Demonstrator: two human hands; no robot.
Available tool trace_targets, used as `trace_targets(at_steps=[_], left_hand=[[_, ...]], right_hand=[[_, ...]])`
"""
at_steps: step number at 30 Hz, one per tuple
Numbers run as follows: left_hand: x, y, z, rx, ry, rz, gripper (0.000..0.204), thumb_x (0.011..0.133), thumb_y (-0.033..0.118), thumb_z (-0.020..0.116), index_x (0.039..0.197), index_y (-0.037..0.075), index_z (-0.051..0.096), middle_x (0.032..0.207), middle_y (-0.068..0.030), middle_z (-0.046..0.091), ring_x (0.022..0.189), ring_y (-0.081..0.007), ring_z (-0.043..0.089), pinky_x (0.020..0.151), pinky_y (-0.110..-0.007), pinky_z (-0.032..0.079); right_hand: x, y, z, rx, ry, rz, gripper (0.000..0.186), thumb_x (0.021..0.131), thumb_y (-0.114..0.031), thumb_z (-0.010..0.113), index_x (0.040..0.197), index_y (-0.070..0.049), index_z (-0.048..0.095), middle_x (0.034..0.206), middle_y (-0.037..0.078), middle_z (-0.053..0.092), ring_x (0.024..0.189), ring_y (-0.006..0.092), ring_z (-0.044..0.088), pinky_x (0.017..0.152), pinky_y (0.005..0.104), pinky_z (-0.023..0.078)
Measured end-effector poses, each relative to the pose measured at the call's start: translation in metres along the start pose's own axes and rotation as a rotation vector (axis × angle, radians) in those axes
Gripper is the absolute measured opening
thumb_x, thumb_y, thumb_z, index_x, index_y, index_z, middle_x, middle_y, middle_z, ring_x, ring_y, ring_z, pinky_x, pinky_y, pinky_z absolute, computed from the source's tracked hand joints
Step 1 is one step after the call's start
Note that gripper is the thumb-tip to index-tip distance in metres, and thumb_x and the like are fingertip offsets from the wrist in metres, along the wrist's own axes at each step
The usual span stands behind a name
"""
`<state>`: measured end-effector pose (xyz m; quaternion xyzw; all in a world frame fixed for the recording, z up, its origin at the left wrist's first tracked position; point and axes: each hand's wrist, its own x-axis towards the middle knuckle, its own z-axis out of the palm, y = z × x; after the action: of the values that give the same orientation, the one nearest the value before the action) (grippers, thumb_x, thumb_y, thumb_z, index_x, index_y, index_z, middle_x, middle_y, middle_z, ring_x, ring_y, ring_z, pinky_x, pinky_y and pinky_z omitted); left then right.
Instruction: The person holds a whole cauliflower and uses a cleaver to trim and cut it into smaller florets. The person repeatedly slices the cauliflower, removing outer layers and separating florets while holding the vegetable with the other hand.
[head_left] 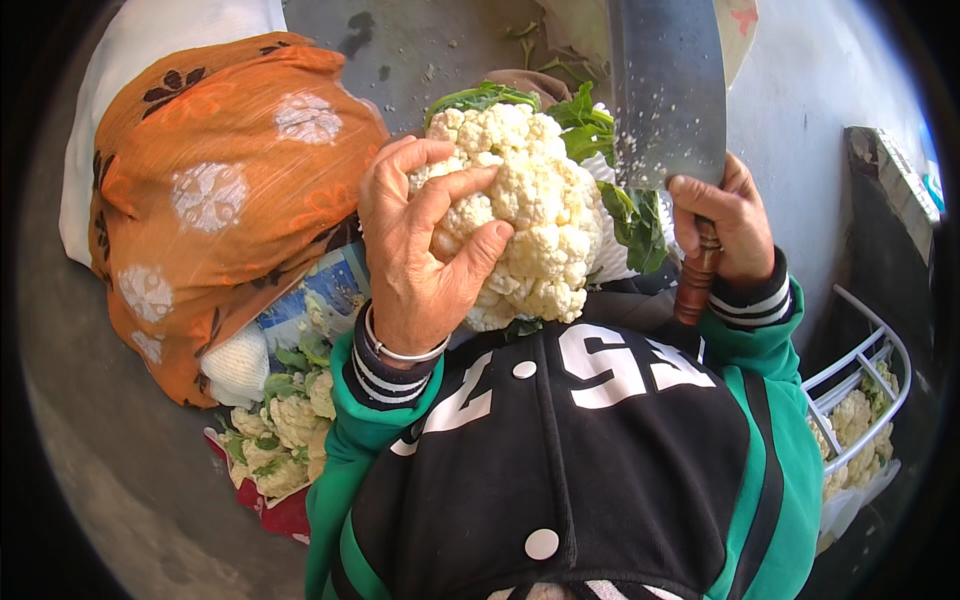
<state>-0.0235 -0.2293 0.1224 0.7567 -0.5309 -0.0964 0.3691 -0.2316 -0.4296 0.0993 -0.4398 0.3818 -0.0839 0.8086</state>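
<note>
A large white cauliflower [541, 220] with green leaves sits in front of my body. My left hand [424, 232] grips its left side, fingers bent over the florets and thumb pressed on them. My right hand [728, 220] holds the wooden handle of a broad knife [668, 80], whose blade stands upright just right of the cauliflower, with small white crumbs on it. A leaf [636, 226] hangs beside the blade, over a white textured material.
An orange patterned cloth [234, 145] covers something at the left, above a pile of cauliflower pieces and leaves [287, 430]. At the right, a white plastic frame [888, 345] surrounds more cauliflower [858, 430]. A pale ledge [900, 180] stands at the upper right.
</note>
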Motion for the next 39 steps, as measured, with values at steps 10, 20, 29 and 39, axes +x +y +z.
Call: trace_targets(at_steps=[10,20,29,39], left_hand=[[0.001,-0.001,0.001,-0.005,-0.034,-0.040,0.035,0.077,0.020,0.079,0.108,0.006,0.070,0.123,-0.0137,0.051,0.123,-0.0357,0.045,0.106,-0.048,0.035],[0.003,-0.001,0.005,0.025,-0.044,-0.055,0.041,0.074,0.020,0.081,0.111,0.006,0.070,0.124,-0.0136,0.051,0.123,-0.0352,0.044,0.107,-0.048,0.035],[0.002,0.002,0.005,0.022,-0.050,-0.082,0.040,0.073,0.020,0.082,0.109,0.006,0.070,0.125,-0.0123,0.051,0.124,-0.0347,0.043,0.107,-0.048,0.035],[0.003,0.004,0.006,0.028,-0.051,-0.088,0.041,0.071,0.018,0.083,0.108,0.006,0.070,0.124,-0.0122,0.052,0.124,-0.0342,0.045,0.106,-0.047,0.036]], right_hand=[[0.017,-0.001,0.006,0.150,-0.156,0.128,0.024,0.089,-0.007,0.071,0.104,0.003,0.055,0.058,0.005,0.059,0.036,0.0127,0.050,0.037,0.0254,0.042],[0.025,0.008,0.006,0.259,-0.297,0.118,0.023,0.093,-0.008,0.065,0.111,0.003,0.058,0.097,0.020,0.073,0.048,0.0126,0.061,0.039,0.0218,0.045],[0.026,0.010,0.006,0.264,-0.307,0.093,0.025,0.092,-0.007,0.065,0.115,0.001,0.057,0.100,0.020,0.072,0.052,0.0140,0.065,0.039,0.0219,0.045],[0.029,0.018,0.004,0.267,-0.328,0.030,0.025,0.092,-0.007,0.065,0.115,0.001,0.057,0.100,0.019,0.073,0.054,0.0150,0.066,0.039,0.0219,0.045]])
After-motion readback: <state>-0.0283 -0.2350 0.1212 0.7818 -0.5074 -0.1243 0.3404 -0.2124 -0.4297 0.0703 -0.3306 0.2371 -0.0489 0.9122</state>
